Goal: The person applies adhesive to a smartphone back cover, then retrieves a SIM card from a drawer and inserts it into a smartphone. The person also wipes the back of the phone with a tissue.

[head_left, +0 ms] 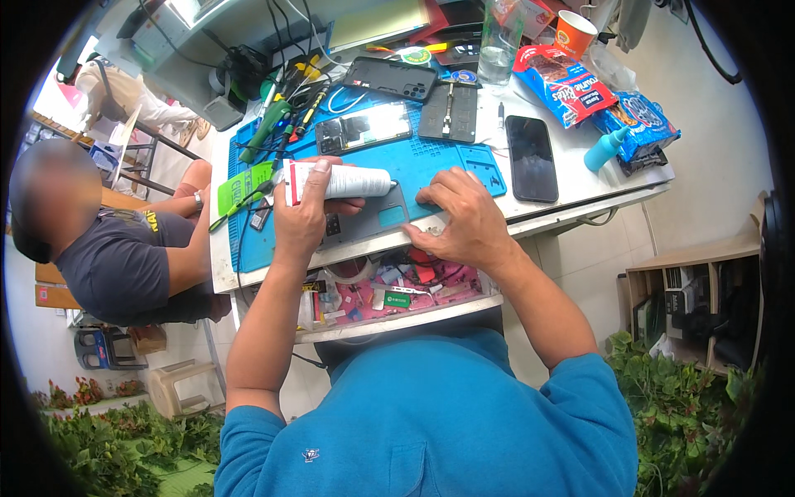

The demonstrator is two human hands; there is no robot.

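A: Materials and shapes, from the left?

B: Left hand (310,197), with fingers clamped around a smooth white tube (360,182), tapering to a dark nozzle; beneath, a blue mat (435,161) with moulded recesses; right hand (465,214) over its near edge, fingers bent, thumb apart; farther right, a flat, glossy black phone (532,157).

A: Containers, likewise?

B: Open drawer (411,318), holding small parts on pink; clear glass (497,65), partly filled with colourless liquid; orange-and-white paper cup (575,35), contents hidden.
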